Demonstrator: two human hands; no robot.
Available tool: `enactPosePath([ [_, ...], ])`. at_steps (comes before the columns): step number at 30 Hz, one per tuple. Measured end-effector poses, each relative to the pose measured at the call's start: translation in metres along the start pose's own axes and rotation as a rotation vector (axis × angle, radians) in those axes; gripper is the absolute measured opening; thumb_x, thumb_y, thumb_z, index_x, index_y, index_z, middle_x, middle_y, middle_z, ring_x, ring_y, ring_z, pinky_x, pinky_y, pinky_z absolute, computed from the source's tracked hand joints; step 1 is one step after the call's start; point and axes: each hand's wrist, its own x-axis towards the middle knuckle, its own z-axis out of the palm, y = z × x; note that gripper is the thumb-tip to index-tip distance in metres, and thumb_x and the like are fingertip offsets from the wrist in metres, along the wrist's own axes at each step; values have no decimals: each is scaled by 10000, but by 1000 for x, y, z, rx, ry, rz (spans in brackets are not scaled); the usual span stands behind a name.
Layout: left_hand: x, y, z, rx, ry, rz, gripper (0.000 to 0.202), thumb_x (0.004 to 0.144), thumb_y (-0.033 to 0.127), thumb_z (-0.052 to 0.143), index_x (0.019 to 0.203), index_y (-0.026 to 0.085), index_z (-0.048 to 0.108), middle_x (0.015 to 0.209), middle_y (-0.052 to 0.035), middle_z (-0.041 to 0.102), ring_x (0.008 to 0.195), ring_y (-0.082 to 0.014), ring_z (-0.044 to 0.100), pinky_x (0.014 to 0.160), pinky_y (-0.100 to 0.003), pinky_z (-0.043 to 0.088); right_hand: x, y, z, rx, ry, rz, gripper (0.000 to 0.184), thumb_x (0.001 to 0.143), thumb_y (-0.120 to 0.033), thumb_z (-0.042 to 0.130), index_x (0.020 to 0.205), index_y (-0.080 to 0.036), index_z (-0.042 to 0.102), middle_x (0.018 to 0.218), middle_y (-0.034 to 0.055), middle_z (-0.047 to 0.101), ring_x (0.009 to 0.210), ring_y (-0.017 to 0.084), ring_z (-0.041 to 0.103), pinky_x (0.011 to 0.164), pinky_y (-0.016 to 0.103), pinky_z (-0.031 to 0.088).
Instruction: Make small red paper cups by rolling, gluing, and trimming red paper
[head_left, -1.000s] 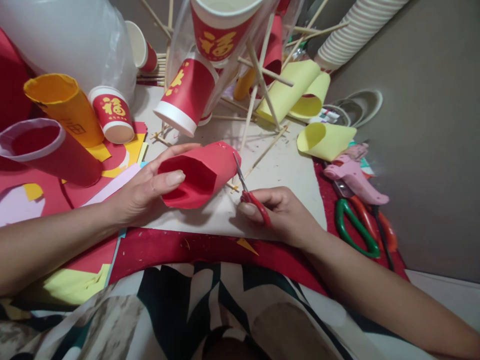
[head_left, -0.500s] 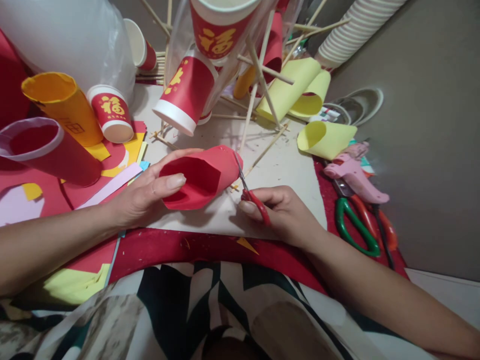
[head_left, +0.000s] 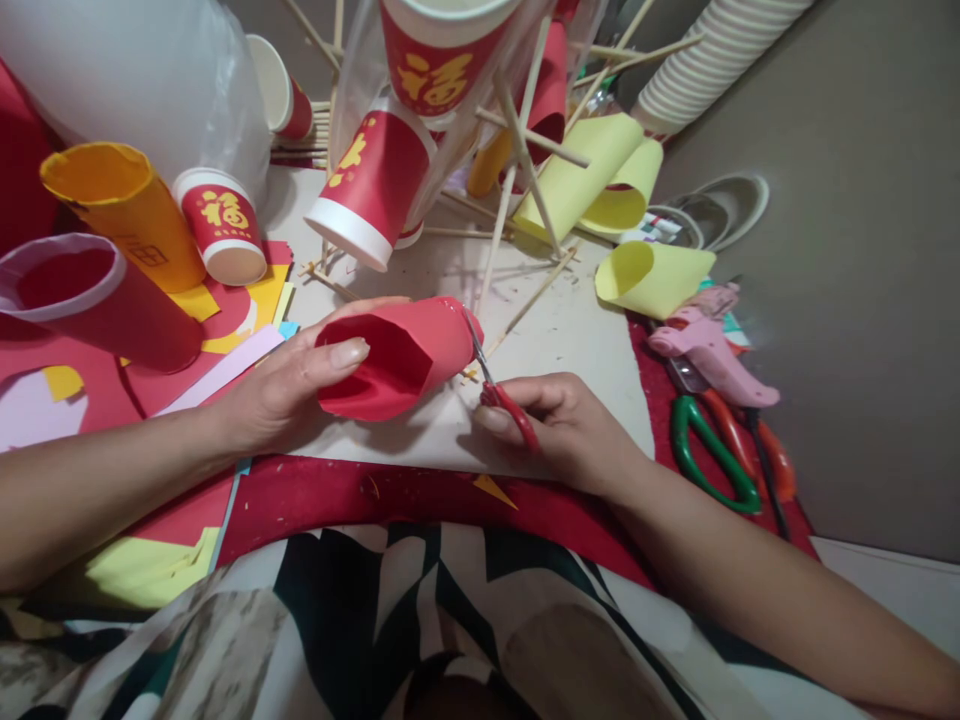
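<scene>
My left hand (head_left: 300,375) is closed around a red paper tube (head_left: 442,340), with the thumb on the rim of its near opening and the fingers behind it. The tube lies on its side, held over the white board (head_left: 600,350). In my right hand (head_left: 559,425) is a small pair of scissors (head_left: 514,410) with red handles, fingers in the loops. Its blades touch the far right end of the tube. Whether the blades are apart is hard to make out.
A frame of wooden sticks (head_left: 517,150) and red paper cups (head_left: 375,180) stand just beyond my hands. Orange (head_left: 150,220) and red (head_left: 127,310) paper tubes stand left. Yellow paper rolls (head_left: 660,275), a pink glue gun (head_left: 712,355) and green-and-orange-handled scissors (head_left: 712,455) lie right.
The red paper tube has turned slightly and shifted a little to the left in my left hand. The scissors stay at its far end, tilted slightly differently.
</scene>
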Motion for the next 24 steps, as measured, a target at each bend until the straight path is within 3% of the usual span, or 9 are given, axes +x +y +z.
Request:
enactPosePath([
  [7, -1, -4, -4, -53, -28, 53, 586, 915, 431, 635, 1450, 227, 510, 1373, -105, 655, 1317, -329, 570, 1171, -493, 376, 1, -1, -1, -43, 4, -28, 648, 767, -701, 723, 537, -192, 394, 520, -49, 310, 510, 62, 244, 463, 247, 165],
  [15, -1, 3, -1, 53, 9, -4, 626, 878, 508, 687, 1430, 249, 542, 1418, -108, 619, 1307, -370, 562, 1157, -576, 366, 1, 1, 0, 19, -29, 4, 623, 770, -675, 739, 555, -193, 406, 510, -54, 331, 483, 54, 267, 455, 240, 177],
  [24, -3, 0, -2, -12, 35, -4, 699, 880, 481, 694, 1500, 265, 453, 1401, -109, 633, 1298, -347, 585, 1176, -564, 341, 2, 0, 0, -2, -6, -31, 639, 776, -686, 725, 543, -190, 397, 519, -51, 321, 500, 56, 260, 457, 236, 177],
])
